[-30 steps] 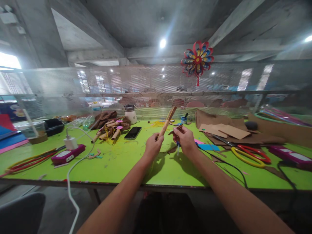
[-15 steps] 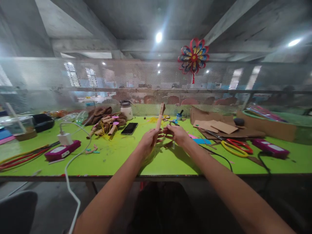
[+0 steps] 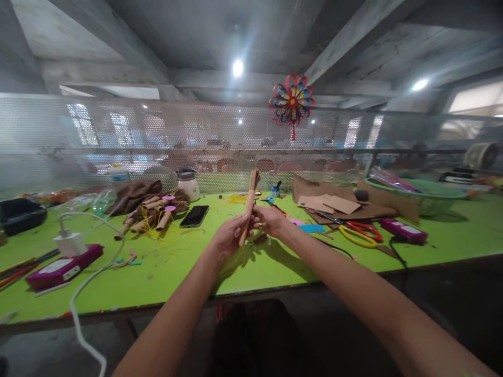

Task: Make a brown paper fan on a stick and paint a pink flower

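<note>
My left hand [image 3: 230,235] is closed around a brown paper roll [image 3: 248,209], long and thin, held nearly upright above the table. The roll's top end looks split or frayed. Against its right side, my right hand [image 3: 269,221] has its fingers drawn together, the tips partly hidden; what they pinch is too small to make out. Yellow strands hang faintly below the left hand. To the left lies a pile of similar brown rolls [image 3: 163,220] with yellow string and pink discs.
On the green table [image 3: 157,283] lie a phone [image 3: 195,215], yellow-and-red-handled scissors [image 3: 357,234], brown paper sheets [image 3: 341,204] and purple power strips [image 3: 65,266]. A white cable [image 3: 80,303] runs over the front edge. A perforated screen [image 3: 220,125] stands behind, a petalled ornament [image 3: 292,102] before it.
My right hand has come in from the right to meet the roll. The roll sits lower in my left hand, its bottom end now showing. The view has turned to the right.
</note>
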Action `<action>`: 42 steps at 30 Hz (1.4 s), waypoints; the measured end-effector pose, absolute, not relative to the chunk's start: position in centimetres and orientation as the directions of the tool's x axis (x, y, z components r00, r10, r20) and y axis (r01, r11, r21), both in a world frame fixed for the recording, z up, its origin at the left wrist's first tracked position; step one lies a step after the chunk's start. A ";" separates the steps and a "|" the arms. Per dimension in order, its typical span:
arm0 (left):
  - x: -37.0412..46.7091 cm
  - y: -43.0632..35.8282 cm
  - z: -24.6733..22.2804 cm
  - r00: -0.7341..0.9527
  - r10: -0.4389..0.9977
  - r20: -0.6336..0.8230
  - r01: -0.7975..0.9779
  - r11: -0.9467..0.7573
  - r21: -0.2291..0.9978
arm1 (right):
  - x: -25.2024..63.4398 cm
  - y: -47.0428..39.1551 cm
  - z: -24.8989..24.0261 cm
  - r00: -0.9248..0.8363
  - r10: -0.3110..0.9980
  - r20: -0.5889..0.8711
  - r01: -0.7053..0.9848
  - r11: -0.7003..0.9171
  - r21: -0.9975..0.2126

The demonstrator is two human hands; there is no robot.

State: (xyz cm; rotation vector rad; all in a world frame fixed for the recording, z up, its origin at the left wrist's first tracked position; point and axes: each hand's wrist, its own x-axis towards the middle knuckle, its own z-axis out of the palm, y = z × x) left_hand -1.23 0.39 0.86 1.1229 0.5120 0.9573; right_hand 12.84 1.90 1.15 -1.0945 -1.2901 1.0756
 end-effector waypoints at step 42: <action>-1.3 0.1 0.8 0.182 0.969 0.168 -0.431 -0.075 0.899 | 19.3 -3.2 1.6 -0.122 0.872 0.474 0.046 0.482 -0.875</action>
